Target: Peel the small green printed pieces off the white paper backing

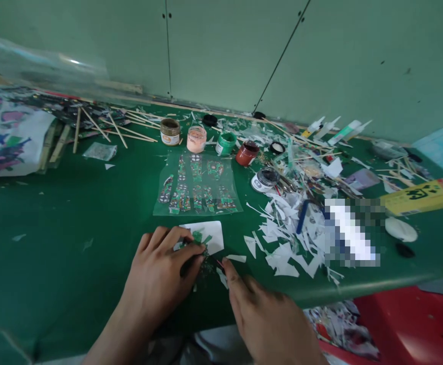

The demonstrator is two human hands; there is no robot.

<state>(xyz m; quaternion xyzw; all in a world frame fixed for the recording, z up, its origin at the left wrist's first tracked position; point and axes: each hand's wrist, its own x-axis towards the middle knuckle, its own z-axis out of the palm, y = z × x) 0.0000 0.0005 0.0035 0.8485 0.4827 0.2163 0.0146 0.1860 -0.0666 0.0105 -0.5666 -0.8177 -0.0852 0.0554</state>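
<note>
From my remote view, just left of the frame's lower centre, the left hand point(164, 263) pinches a small green patterned piece point(197, 236) over white paper point(216, 233), below a clear plastic sheet point(228, 175). Rightward, the right hand point(267, 309) grips a slim reddish tool point(219, 263); white paper scraps point(284, 257) litter the green tabletop point(72, 223) right of centre.

The only view looks forward and down from the person's head, at close range over the dark green covered worktop point(72, 218); both bare hands enter from the bottom edge, and pale green wall panels point(229, 50) span the top.
</note>
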